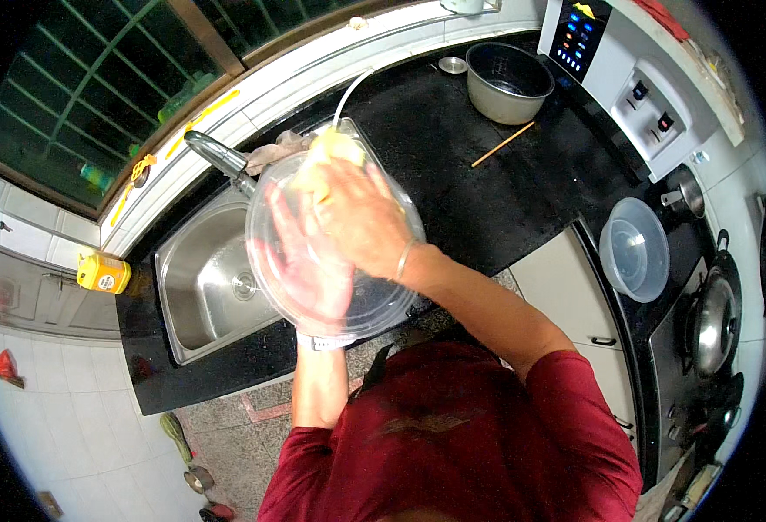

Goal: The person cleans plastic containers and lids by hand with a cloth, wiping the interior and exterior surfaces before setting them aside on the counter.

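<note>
A clear, round plastic lid (374, 306) is held tilted over the right side of the sink. My left hand (300, 261) lies behind it, palm and spread fingers showing through the plastic, supporting it from below. My right hand (361, 213) presses a yellow cloth (335, 150) against the upper part of the lid. Part of the cloth is hidden under my right fingers. Just beyond the lid stands the metal faucet (218, 155), with a crumpled greyish cloth (274, 150) beside it.
The steel sink (193, 300) is set in a black counter (435, 165). A yellow container (103, 273) stands left of it. Farther right are a grey pot (509, 91), a chopstick (503, 144), a translucent bowl (634, 252) and a lidded wok (715, 326). A white water dispenser (640, 109) stands at the back right.
</note>
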Demonstrator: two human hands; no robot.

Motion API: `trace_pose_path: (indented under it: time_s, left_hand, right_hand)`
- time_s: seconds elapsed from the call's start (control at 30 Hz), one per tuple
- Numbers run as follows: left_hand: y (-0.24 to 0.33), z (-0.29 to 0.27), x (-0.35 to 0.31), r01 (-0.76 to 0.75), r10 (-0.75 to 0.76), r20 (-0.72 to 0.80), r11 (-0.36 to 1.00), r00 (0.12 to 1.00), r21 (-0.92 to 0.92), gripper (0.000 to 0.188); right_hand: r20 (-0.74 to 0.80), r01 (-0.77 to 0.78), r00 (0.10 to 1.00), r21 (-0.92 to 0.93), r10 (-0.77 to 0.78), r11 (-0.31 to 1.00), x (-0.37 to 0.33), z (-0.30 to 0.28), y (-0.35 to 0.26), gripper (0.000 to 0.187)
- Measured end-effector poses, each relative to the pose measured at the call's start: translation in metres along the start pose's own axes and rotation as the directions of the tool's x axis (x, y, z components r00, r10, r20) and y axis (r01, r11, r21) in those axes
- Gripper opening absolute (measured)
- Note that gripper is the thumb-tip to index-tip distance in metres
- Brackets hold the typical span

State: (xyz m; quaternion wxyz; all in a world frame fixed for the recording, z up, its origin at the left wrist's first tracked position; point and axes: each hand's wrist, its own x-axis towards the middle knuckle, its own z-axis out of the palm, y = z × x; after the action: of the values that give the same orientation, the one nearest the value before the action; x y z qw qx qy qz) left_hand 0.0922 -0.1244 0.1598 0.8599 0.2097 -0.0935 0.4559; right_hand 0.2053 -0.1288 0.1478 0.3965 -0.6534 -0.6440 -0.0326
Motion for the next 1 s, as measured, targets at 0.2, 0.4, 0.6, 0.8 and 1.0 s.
trace_pose_path:
  time_s: [0.2,0.4,0.6,0.8,1.0]
  left_hand:
    - [0.005,-0.027,0.004,0.017,0.093,-0.228,0.899,0.969,0.439,0.069]
    - [0.003,-0.011,0.008,0.052,-0.112,-0.285,0.977,0.952,-0.209,0.071]
    - [0.018,-0.03,0.015,0.023,-0.018,0.065,0.997,0.998,-0.07,0.082]
    - [-0.001,-0.013,0.01,0.117,-0.103,-0.204,0.991,0.974,0.058,0.087]
    - [0.013,-0.036,0.02,0.044,-0.043,0.052,0.999,0.998,-0.019,0.09]
  right_hand:
    - [0.049,0.156,0.981,0.363,-0.186,0.919,-0.061,-0.01,-0.047,0.059]
    - [0.044,0.326,0.936,0.268,-0.35,0.906,-0.037,-0.005,-0.039,0.066]
    - [0.134,0.129,0.978,0.2,-0.157,0.971,-0.065,-0.02,-0.038,0.069]
    - [0.107,0.406,0.894,0.214,-0.434,0.888,-0.036,-0.01,-0.042,0.072]
    - [0.215,0.262,0.931,0.17,-0.296,0.95,-0.065,-0.019,-0.038,0.071]
